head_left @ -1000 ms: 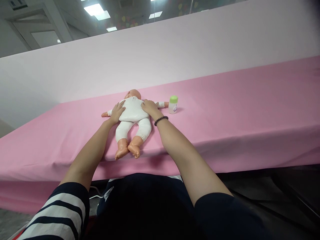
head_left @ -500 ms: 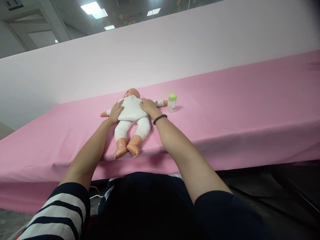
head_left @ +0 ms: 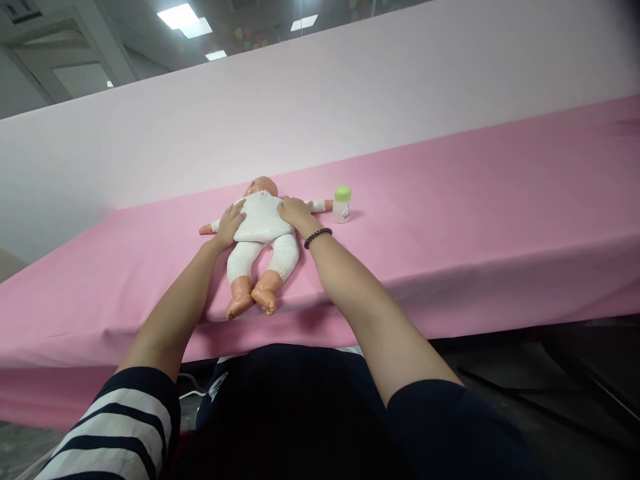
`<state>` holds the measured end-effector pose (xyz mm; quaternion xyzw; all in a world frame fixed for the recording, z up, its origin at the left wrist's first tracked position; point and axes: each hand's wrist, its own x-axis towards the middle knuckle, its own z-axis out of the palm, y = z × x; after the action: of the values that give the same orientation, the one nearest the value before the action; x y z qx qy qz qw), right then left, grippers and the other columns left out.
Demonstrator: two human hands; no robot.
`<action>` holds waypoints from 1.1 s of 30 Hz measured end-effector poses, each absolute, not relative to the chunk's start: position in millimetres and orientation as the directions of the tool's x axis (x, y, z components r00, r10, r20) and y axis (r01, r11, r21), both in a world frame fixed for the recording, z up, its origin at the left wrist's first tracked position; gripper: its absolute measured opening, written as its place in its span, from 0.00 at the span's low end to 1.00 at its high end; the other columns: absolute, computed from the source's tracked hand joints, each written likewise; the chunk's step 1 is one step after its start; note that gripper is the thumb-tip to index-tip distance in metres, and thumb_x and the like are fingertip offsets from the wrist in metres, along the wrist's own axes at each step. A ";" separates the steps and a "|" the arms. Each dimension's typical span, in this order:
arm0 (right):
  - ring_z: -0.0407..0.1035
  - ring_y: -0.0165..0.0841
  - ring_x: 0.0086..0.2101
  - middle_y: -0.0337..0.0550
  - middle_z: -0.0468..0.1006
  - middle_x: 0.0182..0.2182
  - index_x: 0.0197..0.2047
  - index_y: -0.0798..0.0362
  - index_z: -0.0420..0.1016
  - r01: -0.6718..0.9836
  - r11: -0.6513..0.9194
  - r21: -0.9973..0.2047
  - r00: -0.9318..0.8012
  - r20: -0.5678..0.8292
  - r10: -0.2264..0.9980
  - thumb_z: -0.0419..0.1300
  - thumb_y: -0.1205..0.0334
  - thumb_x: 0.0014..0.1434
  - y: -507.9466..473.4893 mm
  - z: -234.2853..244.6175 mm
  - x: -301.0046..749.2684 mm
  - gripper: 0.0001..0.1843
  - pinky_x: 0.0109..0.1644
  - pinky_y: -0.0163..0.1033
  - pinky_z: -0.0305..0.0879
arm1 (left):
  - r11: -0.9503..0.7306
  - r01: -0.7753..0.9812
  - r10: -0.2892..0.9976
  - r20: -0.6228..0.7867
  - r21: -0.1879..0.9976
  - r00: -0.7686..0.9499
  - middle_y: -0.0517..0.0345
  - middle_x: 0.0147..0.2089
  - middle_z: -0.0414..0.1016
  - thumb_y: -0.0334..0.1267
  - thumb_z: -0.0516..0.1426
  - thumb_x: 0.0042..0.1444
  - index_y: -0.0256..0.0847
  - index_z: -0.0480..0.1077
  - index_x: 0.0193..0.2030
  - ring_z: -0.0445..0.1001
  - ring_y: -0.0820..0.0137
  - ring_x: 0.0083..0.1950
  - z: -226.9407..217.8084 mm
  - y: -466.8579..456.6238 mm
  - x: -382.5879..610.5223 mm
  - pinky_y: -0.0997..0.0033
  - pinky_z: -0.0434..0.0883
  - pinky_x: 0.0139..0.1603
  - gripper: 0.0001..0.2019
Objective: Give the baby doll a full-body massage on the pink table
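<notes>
On the pink cloth, a baby doll (head_left: 261,220) with a white soft body lies with its arms spread and its feet toward me. My left hand (head_left: 231,225) is closed around the left side of its torso, fingers along its chest. Its other side, near the shoulder, is held by my right hand (head_left: 297,213), which wears a dark beaded bracelet (head_left: 318,237) at the wrist. Both palms are hidden from view. Just beyond the doll's right-hand arm stands a small clear bottle (head_left: 342,211) with a green cap, upright.
A pink cloth (head_left: 450,193) covers the long table and hangs over its front edge. Behind it rises a white partition (head_left: 320,107) with glass above. Dark metal legs (head_left: 575,380) show under the table at right, and a white cable (head_left: 191,385) near my lap.
The whole view has shifted very slightly. Both hands stay in place on the doll, and the bottle has not moved.
</notes>
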<state>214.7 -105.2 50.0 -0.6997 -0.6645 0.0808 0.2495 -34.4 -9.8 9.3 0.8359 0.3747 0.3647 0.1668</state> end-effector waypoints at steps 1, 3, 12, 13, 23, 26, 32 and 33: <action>0.72 0.50 0.60 0.59 0.78 0.61 0.67 0.61 0.71 0.889 0.007 -0.458 0.105 0.218 0.970 0.44 0.62 0.75 -105.4 50.1 214.7 0.25 0.65 0.54 0.65 | -0.662 0.506 0.750 0.483 0.553 0.453 0.53 0.79 0.61 0.52 0.51 0.72 0.50 0.62 0.77 0.52 0.52 0.82 9.6 -10.1 -34.3 0.43 0.46 0.82 0.30; 0.72 0.50 0.60 0.59 0.78 0.61 0.67 0.61 0.71 0.888 0.005 -0.460 0.108 0.218 0.970 0.44 0.62 0.75 -105.9 50.4 214.8 0.25 0.65 0.54 0.65 | -0.659 0.516 0.752 0.478 0.547 0.453 0.52 0.79 0.60 0.51 0.51 0.72 0.49 0.62 0.78 0.52 0.52 0.82 10.1 -11.1 -33.8 0.43 0.47 0.82 0.30; 0.72 0.50 0.61 0.59 0.78 0.61 0.67 0.61 0.71 0.894 0.007 -0.447 0.103 0.221 0.970 0.44 0.63 0.75 -105.5 50.9 214.8 0.25 0.65 0.53 0.65 | -0.665 0.526 0.747 0.473 0.531 0.467 0.54 0.80 0.59 0.51 0.50 0.73 0.51 0.61 0.78 0.52 0.53 0.82 10.3 -10.2 -35.1 0.44 0.48 0.82 0.29; 0.72 0.50 0.60 0.59 0.78 0.61 0.67 0.61 0.71 0.895 0.006 -0.447 0.103 0.220 0.970 0.44 0.63 0.75 -105.5 50.7 214.8 0.25 0.65 0.53 0.65 | -0.665 0.525 0.747 0.473 0.531 0.467 0.55 0.80 0.59 0.51 0.50 0.73 0.51 0.61 0.78 0.52 0.53 0.82 10.3 -10.1 -35.2 0.44 0.48 0.82 0.29; 0.73 0.50 0.60 0.60 0.78 0.61 0.67 0.62 0.70 0.895 0.001 -0.447 0.104 0.209 0.972 0.43 0.63 0.75 -106.4 51.9 214.6 0.25 0.64 0.52 0.66 | -0.642 0.539 0.766 0.461 0.545 0.448 0.53 0.80 0.59 0.50 0.51 0.72 0.49 0.61 0.78 0.51 0.52 0.82 12.6 -14.7 -32.9 0.44 0.47 0.83 0.30; 0.72 0.50 0.60 0.59 0.78 0.61 0.66 0.61 0.71 0.895 -0.002 -0.447 0.107 0.211 0.972 0.43 0.62 0.75 -106.7 52.2 214.5 0.25 0.65 0.53 0.65 | -0.638 0.523 0.770 0.464 0.565 0.438 0.53 0.79 0.60 0.51 0.51 0.71 0.50 0.62 0.78 0.51 0.52 0.82 12.1 -15.4 -32.6 0.44 0.46 0.82 0.30; 0.73 0.49 0.60 0.59 0.78 0.61 0.66 0.61 0.71 0.899 -0.002 -0.438 0.104 0.210 0.972 0.43 0.63 0.76 -108.1 52.5 214.1 0.25 0.64 0.51 0.66 | -0.642 0.525 0.767 0.472 0.559 0.435 0.48 0.79 0.59 0.51 0.51 0.71 0.45 0.62 0.78 0.53 0.52 0.81 12.8 -18.4 -31.1 0.45 0.47 0.82 0.31; 0.73 0.48 0.60 0.60 0.78 0.61 0.66 0.61 0.71 0.899 -0.004 -0.437 0.106 0.208 0.972 0.43 0.63 0.76 -108.2 52.8 213.9 0.25 0.64 0.51 0.66 | -0.644 0.524 0.765 0.473 0.557 0.436 0.48 0.79 0.59 0.51 0.51 0.71 0.45 0.61 0.78 0.53 0.52 0.81 12.8 -18.4 -31.1 0.44 0.47 0.82 0.31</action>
<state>213.9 -108.2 52.8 -0.7045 -0.6642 0.0767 0.2380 -31.1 -18.4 12.8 0.8310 0.3879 0.3624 0.1661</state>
